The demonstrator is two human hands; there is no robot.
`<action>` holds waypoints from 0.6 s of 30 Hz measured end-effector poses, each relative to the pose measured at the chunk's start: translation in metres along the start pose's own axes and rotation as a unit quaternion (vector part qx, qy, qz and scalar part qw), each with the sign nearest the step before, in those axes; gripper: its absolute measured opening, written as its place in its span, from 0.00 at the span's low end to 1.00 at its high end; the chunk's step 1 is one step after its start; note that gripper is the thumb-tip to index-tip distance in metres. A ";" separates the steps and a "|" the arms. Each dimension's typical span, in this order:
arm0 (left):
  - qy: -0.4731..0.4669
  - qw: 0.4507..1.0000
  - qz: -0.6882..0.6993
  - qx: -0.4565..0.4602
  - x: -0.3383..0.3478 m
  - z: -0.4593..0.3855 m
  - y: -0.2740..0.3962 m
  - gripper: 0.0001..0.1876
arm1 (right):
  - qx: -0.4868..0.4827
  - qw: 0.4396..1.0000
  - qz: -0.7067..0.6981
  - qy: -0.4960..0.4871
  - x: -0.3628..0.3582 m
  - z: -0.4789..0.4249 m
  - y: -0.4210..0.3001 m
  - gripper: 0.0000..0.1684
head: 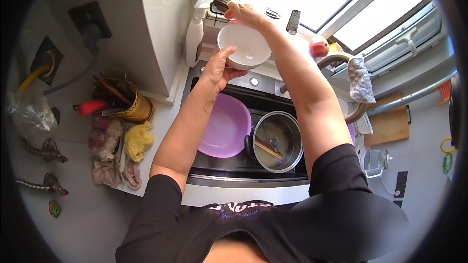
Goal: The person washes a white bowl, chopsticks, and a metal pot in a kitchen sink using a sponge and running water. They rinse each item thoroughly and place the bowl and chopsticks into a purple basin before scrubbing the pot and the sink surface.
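My left hand [222, 68] grips a white bowl [244, 45] by its near left side, thumb over the rim. The bowl is held above the back edge of the sink and nothing shows inside it. My right hand [245, 15] reaches past the bowl to the window sill, beside a rack of dark utensils [221, 3]. Something pink [232, 22] shows under its fingers; whether they grip it cannot be told. Below, in the dark sink, a purple plastic basin [225, 127] stands left of a metal pot [294, 153]. Chopsticks [270, 149] lie in cloudy water in the pot.
A white spray bottle [194, 36] stands left of the bowl. The curved faucet [356, 114], with a grey cloth [360, 80] over it, rises at right. A woven utensil holder [140, 107] and yellow cloth [139, 141] are on the left counter. Red fruit [319, 47] sits on the sill.
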State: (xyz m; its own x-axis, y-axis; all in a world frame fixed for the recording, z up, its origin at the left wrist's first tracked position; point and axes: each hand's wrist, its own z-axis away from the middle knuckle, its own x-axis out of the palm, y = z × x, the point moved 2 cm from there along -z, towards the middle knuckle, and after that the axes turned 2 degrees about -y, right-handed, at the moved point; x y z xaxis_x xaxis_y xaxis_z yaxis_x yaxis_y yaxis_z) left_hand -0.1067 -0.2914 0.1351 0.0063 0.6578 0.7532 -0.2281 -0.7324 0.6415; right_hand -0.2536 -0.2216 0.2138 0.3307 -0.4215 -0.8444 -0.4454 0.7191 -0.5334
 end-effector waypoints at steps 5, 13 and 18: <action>-0.011 1.000 -0.022 0.014 0.005 0.002 0.004 0.27 | -0.007 0.999 0.039 0.001 0.002 0.004 -0.003 0.31; 0.038 0.995 -0.081 0.034 -0.013 0.027 0.004 0.23 | -0.168 0.883 0.288 0.330 0.008 0.035 -0.003 0.18; 0.045 0.983 -0.155 0.084 -0.036 0.048 -0.021 0.25 | -0.144 0.987 0.064 -0.026 0.091 0.186 -0.020 0.32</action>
State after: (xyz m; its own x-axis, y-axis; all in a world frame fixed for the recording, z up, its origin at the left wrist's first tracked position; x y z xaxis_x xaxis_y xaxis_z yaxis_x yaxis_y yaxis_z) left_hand -0.0553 -0.3079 0.1014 -0.0372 0.8613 0.5068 -0.0650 -0.5081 0.8588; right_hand -0.0593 -0.1717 0.1567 0.2950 -0.3040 -0.9058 -0.7020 0.5741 -0.4214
